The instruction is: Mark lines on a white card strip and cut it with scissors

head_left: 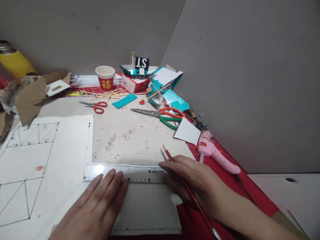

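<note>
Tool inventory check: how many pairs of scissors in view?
2: a small red-handled pair left of the teal strip, and a larger orange-and-green-handled pair beside the loose white card. More may be hidden.

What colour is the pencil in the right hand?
The pencil is red and black, clearest in the head view.

the ruler (140, 174) lies before the cup (105, 79), seemingly on card (147, 208).
</note>
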`<state>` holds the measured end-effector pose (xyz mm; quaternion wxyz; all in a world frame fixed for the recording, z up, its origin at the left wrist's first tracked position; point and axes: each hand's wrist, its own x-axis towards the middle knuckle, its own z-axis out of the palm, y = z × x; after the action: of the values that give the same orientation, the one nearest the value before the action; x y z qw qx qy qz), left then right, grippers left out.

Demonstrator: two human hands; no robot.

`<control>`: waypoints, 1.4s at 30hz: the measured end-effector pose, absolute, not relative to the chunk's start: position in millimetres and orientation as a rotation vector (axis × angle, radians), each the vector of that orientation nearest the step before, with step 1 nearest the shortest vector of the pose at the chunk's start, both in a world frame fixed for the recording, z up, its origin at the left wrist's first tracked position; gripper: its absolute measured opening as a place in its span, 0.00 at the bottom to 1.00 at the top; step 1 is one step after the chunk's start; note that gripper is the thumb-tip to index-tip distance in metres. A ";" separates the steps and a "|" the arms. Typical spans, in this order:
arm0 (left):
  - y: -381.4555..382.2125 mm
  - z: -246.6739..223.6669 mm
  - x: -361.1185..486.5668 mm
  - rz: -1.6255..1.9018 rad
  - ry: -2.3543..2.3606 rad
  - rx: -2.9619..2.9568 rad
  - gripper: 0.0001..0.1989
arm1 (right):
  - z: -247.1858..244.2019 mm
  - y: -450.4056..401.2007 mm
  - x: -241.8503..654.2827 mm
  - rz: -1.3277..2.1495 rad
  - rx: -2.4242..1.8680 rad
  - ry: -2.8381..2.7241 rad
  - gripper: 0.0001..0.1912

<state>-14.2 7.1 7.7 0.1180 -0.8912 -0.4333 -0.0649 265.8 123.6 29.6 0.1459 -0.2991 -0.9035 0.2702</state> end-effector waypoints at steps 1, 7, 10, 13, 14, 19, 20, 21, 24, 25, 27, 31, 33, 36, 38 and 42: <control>6.2 7.0 -14.7 -0.190 -1.268 -2.606 0.35 | 28.8 124.0 265.9 0.775 -0.849 -2.601 0.16; 5.8 11.2 -14.3 -0.187 -1.311 -2.632 0.32 | 28.0 124.5 263.9 0.764 -0.811 -2.613 0.17; 9.8 14.0 -13.1 -0.197 -1.317 -2.664 0.35 | 28.6 123.9 262.9 0.756 -0.821 -2.624 0.15; 11.1 13.0 -13.1 -0.236 -1.357 -2.715 0.39 | 29.7 124.0 262.4 0.746 -0.822 -2.625 0.14; 10.6 12.6 -13.3 -0.256 -1.370 -2.731 0.40 | 30.1 124.2 262.4 0.746 -0.825 -2.628 0.14; 5.5 17.6 -13.6 -0.291 -1.431 -2.715 0.45 | 31.9 126.0 262.9 0.783 -0.857 -2.640 0.11; 5.0 19.3 -13.5 -0.298 -1.433 -2.707 0.46 | 32.1 126.3 263.0 0.791 -0.868 -2.640 0.10; 4.6 20.9 -13.5 -0.299 -1.442 -2.705 0.46 | 32.4 126.5 263.1 0.794 -0.873 -2.639 0.10; 3.3 23.2 -14.0 -0.324 -1.490 -2.714 0.42 | 33.6 126.5 262.8 0.808 -0.865 -2.628 0.07; 2.3 23.4 -14.3 -0.355 -1.518 -2.721 0.40 | 34.2 126.3 262.5 0.828 -0.854 -2.617 0.05; -0.6 23.8 -14.9 -0.481 -1.631 -2.706 0.35 | 36.0 125.9 262.1 0.906 -0.858 -2.582 0.03; -4.0 29.9 -16.6 -1.007 -2.132 -2.375 0.30 | 41.6 124.9 262.2 1.150 -1.022 -2.390 0.09; -1.3 35.2 -18.3 -1.340 -2.442 -2.087 0.31 | 45.4 124.1 262.0 1.350 -1.152 -2.196 0.09; 7.4 42.0 -21.7 -1.863 -2.765 -1.697 0.32 | 50.5 121.6 259.9 1.634 -1.222 -1.922 0.13; 13.2 44.8 -23.8 -2.198 -2.847 -1.575 0.31 | 52.0 118.6 256.9 1.732 -1.220 -1.833 0.16; 19.4 51.0 -25.9 -2.462 -3.004 -1.689 0.16 | 53.0 111.8 250.2 1.799 -1.208 -1.749 0.19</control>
<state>-25.9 19.4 51.0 -0.5200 -0.3407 -0.6058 -0.4965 250.2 111.8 53.0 0.1774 -0.4268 -0.6183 0.6357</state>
